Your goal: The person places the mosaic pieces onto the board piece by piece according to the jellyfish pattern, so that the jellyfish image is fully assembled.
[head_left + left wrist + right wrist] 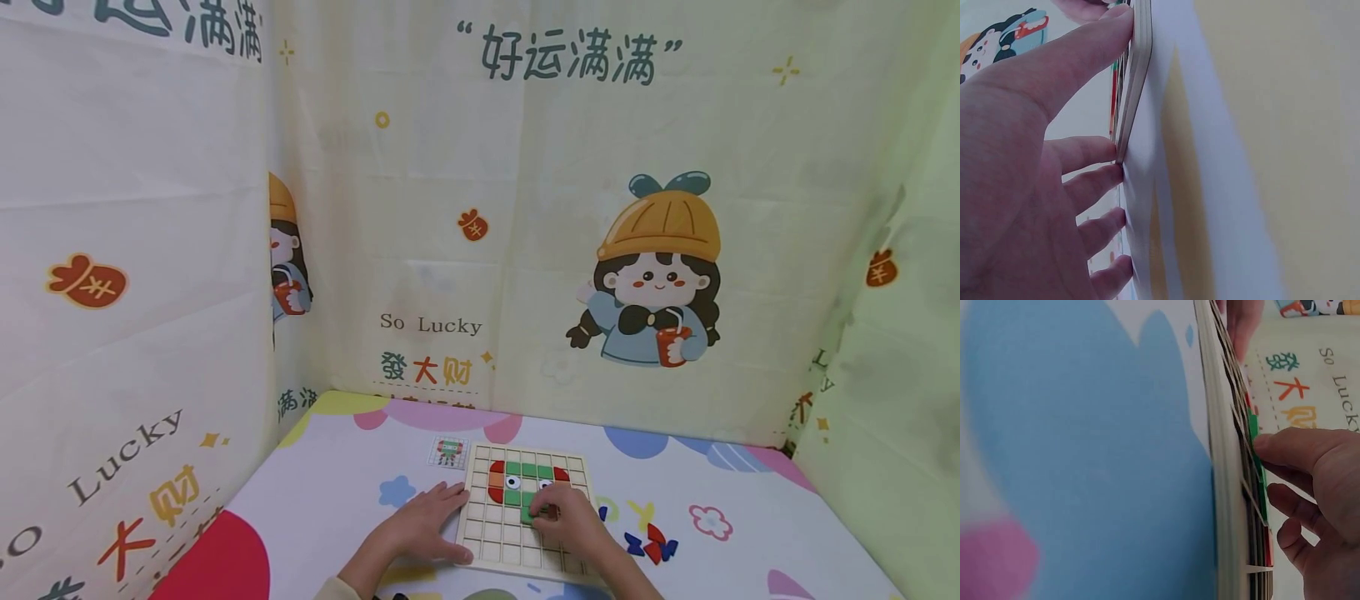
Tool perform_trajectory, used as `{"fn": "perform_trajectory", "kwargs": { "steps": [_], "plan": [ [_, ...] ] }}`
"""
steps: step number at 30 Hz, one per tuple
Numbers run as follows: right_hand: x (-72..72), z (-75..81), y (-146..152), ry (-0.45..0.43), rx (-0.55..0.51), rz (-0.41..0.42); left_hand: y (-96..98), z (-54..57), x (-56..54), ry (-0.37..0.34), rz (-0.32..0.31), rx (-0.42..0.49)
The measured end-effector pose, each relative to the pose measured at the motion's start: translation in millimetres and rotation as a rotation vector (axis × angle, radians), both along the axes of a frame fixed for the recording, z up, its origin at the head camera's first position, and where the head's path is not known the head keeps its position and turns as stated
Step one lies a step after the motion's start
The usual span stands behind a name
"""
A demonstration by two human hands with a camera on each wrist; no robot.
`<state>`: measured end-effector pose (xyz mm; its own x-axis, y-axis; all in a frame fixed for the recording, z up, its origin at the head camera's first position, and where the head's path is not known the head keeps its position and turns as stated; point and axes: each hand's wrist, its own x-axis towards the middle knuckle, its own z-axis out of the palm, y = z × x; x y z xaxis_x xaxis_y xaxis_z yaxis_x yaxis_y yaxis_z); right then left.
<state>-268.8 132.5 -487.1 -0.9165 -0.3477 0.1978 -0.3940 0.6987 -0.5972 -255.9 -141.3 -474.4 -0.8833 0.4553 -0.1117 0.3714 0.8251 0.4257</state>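
Observation:
A wooden grid board [487, 552] lies on the table with red, green and orange pieces and two round eye tiles [513, 482] set in its upper cells. My left hand [426, 523] rests at the board's left side, fingers spread along the edge and thumb at the near left corner. On the board, my right hand [567, 518] pinches a green tile [527, 510] low in the pattern, with thumb and fingertips together. In the right wrist view the thumb [1291, 449] touches green at the board's surface. The right hand hides part of the pattern and the cells under it.
Loose red pieces [654, 543] and blue pieces [633, 545] lie to the right of the board. A small picture card [448, 452] with a printed figure sits at the board's upper left. Printed cloth walls [420, 275] stand behind and at both sides of the table.

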Motion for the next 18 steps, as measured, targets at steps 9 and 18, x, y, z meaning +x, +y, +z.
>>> {"fn": "perform_trajectory", "kwargs": {
  "steps": [9, 18],
  "plan": [
    [1.5, 1.3, -1.4, -0.013, 0.023, -0.005, -0.6, 0.4, -0.1, -0.003, -0.005, 0.004],
    [1.9, 4.4, -2.6, -0.035, 0.042, -0.004, -2.0, -0.9, -1.0, 0.001, -0.012, 0.000]
  ]
}}
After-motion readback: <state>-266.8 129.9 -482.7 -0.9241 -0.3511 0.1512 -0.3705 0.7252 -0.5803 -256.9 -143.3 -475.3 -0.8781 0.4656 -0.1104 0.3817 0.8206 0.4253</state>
